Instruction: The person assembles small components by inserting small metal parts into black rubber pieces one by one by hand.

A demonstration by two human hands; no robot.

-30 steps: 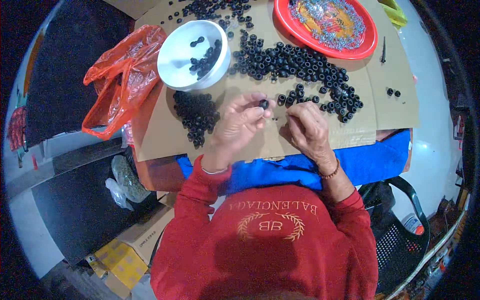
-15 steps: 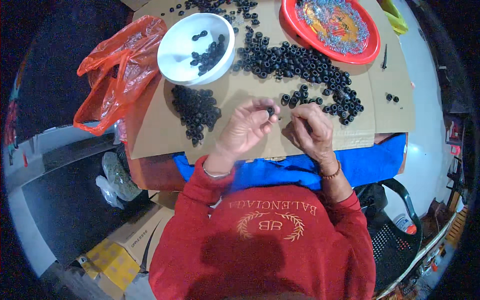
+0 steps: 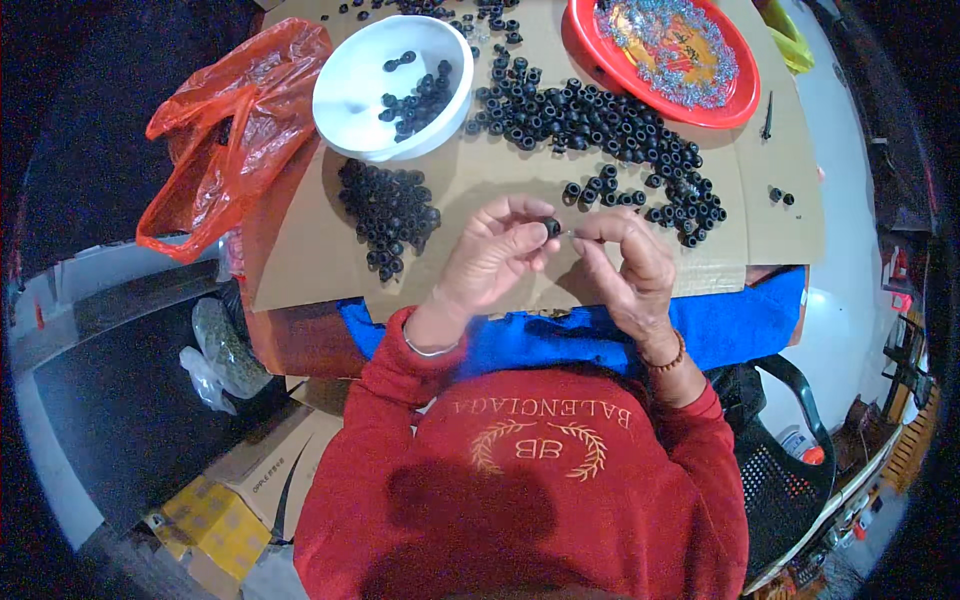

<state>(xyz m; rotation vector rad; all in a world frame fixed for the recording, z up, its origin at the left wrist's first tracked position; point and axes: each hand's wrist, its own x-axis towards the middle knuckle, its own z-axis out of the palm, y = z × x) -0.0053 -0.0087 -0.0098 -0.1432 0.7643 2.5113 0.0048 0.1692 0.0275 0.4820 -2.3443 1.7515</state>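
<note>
Over the desk's near edge the left hand point(image 3: 495, 255) pinches a small black rubber ring point(image 3: 552, 227) while the right hand point(image 3: 625, 262) pinches a thin metal pin point(image 3: 572, 233) toward it, with few rings in the white round bowl point(image 3: 350, 85) and a long loose pile of black rings point(image 3: 600, 125) seemingly left

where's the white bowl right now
In the head view the white bowl sits at the upper left of the cardboard sheet, beside the red plastic bag and just above a small pile of black rings.
</note>
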